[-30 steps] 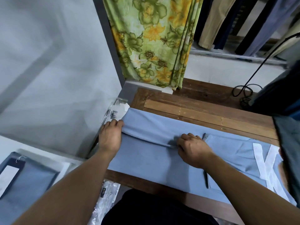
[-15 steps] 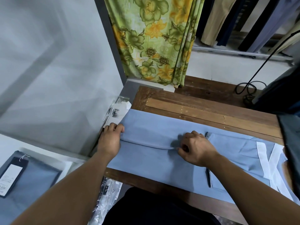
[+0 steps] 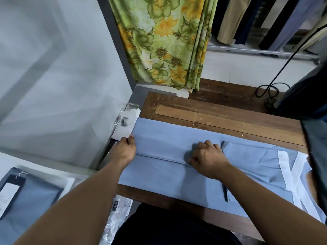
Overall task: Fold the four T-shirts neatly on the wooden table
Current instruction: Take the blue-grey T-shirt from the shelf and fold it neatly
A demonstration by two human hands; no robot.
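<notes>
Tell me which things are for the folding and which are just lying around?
For folding: shirt, table, left hand, right hand.
Lying about: curtain, cable, paper tag, hanging clothes.

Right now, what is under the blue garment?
The blue garment lies on the wooden table; left hand and right hand grip its fold. Anything else beneath it is hidden.

This is looking like a clothing shop's stock corner. Far beyond the right hand, trousers are hanging over a metal rail. Left of the left hand and nearer, a folded garment is lying with its paper swing tag. Just beyond that hand, clear printed packaging is lying. Both hands are pinching a light blue T-shirt.
</notes>
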